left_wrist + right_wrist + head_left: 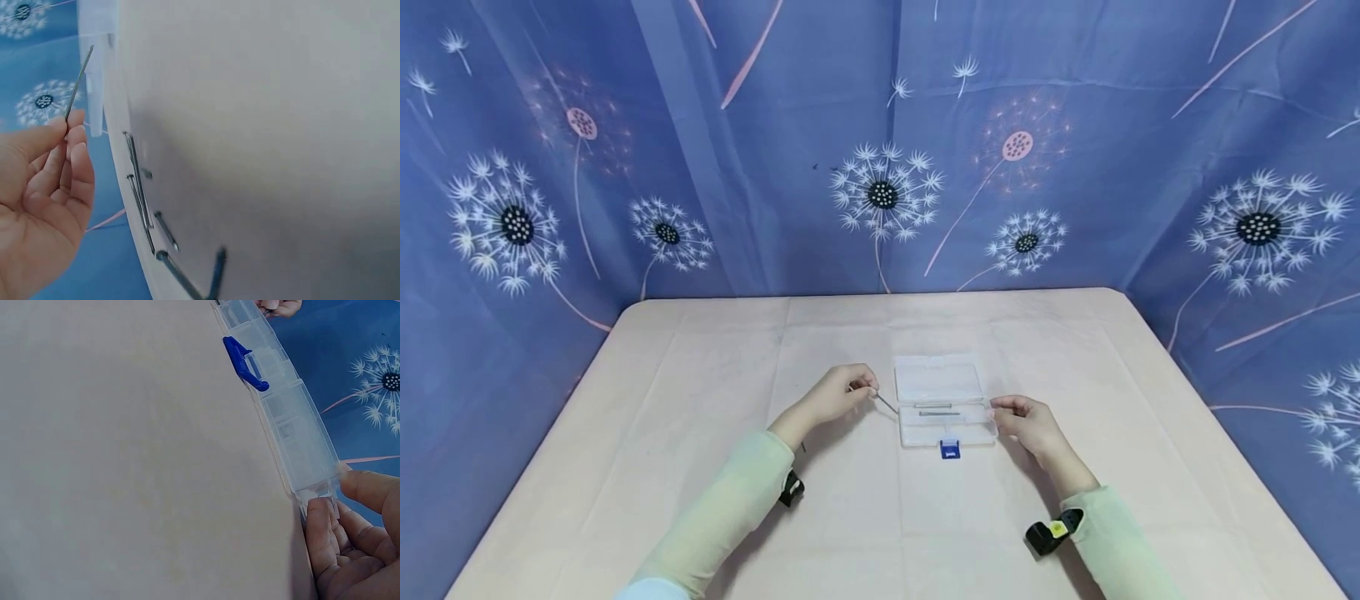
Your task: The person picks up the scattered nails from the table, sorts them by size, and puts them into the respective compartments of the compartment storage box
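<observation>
My left hand (pixel 846 390) pinches a long, thin metal nail (pixel 79 84) between thumb and fingertips. In the head view, the nail's far end reaches the left edge of a clear plastic box (pixel 917 437). The box lies with its lid (pixel 938 379) tipped back and a blue latch (pixel 951 450) at its front. Two nails (pixel 939 413) lie lengthwise inside it. My right hand (pixel 1033 427) holds the box's right end, thumb on top and fingers at the end wall, as the right wrist view shows.
Several loose nails (pixel 140 187) lie on the pale tablecloth (pixel 715 367) beneath my left wrist; my forearm covers most of them in the head view. A blue curtain with dandelion prints (pixel 760 208) hangs behind the table. Black cameras (pixel 1048 535) are strapped to both wrists.
</observation>
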The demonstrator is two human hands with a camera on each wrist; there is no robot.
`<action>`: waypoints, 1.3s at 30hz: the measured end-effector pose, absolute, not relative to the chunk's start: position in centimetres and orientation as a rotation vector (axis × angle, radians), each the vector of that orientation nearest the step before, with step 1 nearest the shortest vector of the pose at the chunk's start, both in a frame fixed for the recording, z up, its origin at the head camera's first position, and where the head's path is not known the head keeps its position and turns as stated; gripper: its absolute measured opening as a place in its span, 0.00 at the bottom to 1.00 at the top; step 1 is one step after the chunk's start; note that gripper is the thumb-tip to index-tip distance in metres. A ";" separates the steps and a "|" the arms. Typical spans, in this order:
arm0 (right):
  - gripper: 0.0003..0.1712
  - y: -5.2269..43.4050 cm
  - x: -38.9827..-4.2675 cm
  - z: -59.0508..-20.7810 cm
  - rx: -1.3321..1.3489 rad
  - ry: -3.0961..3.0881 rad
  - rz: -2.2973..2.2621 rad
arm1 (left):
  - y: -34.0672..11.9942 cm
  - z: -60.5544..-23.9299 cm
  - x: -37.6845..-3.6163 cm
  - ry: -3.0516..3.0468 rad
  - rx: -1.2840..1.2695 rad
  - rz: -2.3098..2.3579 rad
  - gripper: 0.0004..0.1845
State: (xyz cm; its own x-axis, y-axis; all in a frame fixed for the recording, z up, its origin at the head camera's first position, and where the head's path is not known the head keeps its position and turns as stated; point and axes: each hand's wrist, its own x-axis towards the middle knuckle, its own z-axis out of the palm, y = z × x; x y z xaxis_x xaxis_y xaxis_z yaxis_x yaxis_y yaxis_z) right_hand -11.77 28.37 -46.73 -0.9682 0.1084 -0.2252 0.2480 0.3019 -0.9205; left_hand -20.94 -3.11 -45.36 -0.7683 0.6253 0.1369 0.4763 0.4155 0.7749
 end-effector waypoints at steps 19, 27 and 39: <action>0.22 28.5 -11.6 -46.7 0.357 2.458 -1.723 | 0.0 -44.8 -18.4 1.980 0.172 1.827 0.08; 0.22 28.7 -11.3 -47.1 0.284 2.457 -1.814 | 2.0 -44.7 -18.3 1.975 0.140 1.824 0.08; 0.22 28.4 -11.6 -46.9 0.342 2.426 -1.830 | 5.0 -44.3 -18.5 1.981 0.156 1.763 0.08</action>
